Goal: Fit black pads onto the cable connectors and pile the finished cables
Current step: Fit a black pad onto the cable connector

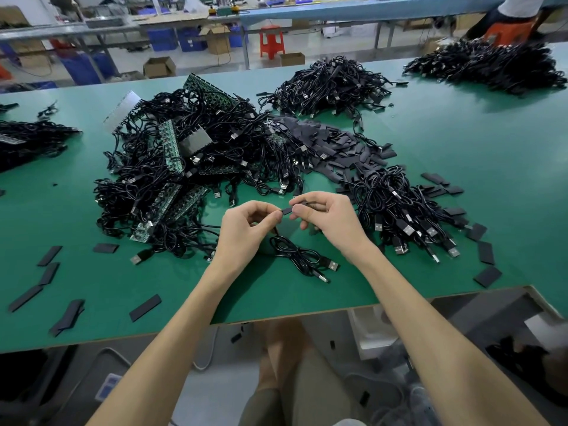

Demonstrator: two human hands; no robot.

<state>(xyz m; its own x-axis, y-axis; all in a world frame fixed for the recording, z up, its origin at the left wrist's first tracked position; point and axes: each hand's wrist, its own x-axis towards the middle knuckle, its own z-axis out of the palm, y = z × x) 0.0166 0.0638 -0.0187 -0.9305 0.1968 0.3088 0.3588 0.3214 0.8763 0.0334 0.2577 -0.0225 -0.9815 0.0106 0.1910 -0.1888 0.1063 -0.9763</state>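
Note:
Above the green table (92,210), my left hand (246,229) pinches the connector end of a black cable (302,259) whose coiled length and USB plug lie on the table below. My right hand (329,219) pinches a small black pad (287,210) at that connector, fingertips of both hands almost meeting. A heap of loose black pads (332,146) lies behind the hands. To the right sits a pile of cables (399,213) with USB plugs pointing toward me. A large tangle of cables and green circuit strips (184,161) lies to the left.
Single black pads are scattered near the front left edge (144,307) and at the right (487,276). More cable heaps sit at the far middle (329,84), far right (491,64) and far left (27,142). A person sits on an orange stool (510,30) beyond.

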